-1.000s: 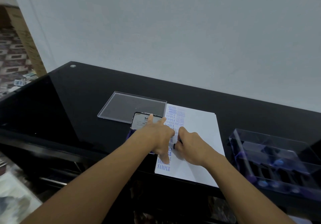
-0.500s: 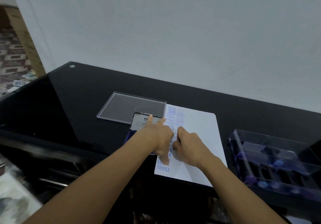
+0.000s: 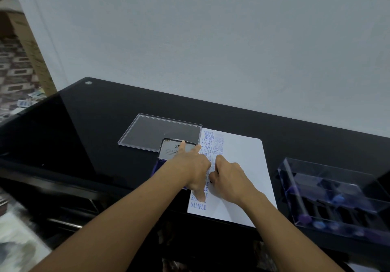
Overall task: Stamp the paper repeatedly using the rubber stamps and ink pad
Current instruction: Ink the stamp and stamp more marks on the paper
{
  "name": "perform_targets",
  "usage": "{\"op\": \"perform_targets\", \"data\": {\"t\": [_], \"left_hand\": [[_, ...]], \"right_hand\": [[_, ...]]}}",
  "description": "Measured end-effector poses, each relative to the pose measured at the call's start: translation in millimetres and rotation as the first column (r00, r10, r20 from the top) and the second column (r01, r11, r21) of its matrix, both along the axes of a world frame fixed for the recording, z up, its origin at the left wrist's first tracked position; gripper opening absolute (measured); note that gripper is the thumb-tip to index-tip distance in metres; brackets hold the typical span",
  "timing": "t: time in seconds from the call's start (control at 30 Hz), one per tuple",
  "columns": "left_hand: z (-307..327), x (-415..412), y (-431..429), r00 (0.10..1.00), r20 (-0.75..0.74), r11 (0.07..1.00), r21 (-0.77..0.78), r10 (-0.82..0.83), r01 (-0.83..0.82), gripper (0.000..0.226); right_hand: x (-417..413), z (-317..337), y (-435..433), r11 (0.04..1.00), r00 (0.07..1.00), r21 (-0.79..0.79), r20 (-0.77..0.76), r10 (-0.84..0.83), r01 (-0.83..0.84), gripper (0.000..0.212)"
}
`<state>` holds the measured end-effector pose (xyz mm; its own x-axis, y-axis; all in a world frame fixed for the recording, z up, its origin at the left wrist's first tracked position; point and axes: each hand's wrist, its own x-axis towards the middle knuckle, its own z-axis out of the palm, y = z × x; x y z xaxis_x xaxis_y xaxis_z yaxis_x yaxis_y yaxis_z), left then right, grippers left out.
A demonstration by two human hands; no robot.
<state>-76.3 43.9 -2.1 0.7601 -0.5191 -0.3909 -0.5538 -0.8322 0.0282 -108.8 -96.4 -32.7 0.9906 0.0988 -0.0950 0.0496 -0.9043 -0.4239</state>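
The fingers (image 3: 218, 158) of my right hand (image 3: 230, 180) are curled in and clamped on a rubber stamp (image 3: 211, 180). Only a small dark bit of it shows between thumb and knuckles, and my forefinger lies bent over the top. The stamp is low over the paper (image 3: 242, 166), near the sheet's left edge and about midway along it. I cannot tell whether its face touches the sheet.

My left hand (image 3: 194, 170) sits just beside the right, across the paper's left edge. Its fingers are straight and spread apart, holding nothing. The thumb points back toward me and lies on the paper's left margin. Two fingertips reach away from me over the ink pad (image 3: 168, 151).

Blue prints run down the paper's left side: AMENDED at the far end, then SAMPLE repeated to the near corner. A shorter, fainter column lies beside them, in which FAX OUT can be read. The rest of the sheet is blank white.

The ink pad lies against the paper's left edge. Its grey lid with dark lettering is partly under my fingers, and a strip of blue base shows by my wrist. Beyond it, off the paper's far left corner, a flat clear lid (image 3: 160, 132) lies on the glossy black surface (image 3: 95, 134).

To the right of the paper, apart from it, stands a clear plastic box (image 3: 329, 195) holding dark stamps with blue and purple knobs. A pale wall (image 3: 211, 39) rises past the paper's far edge.
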Motion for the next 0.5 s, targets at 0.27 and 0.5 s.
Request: {"op": "perform_targets", "data": {"t": [0.27, 0.5], "left_hand": [[-4, 2, 0, 1.000, 0.003, 1.000, 0.009, 0.002, -0.002, 0.081], [-6, 3, 0, 1.000, 0.008, 1.000, 0.006, -0.005, 0.005, 0.079]], "right_hand": [[-10, -6, 3, 0.999, 0.998, 0.030, 0.065, -0.017, 0.015, 0.017], [-7, -4, 3, 0.998, 0.999, 0.052, 0.030, -0.027, 0.026, 0.015]]}}
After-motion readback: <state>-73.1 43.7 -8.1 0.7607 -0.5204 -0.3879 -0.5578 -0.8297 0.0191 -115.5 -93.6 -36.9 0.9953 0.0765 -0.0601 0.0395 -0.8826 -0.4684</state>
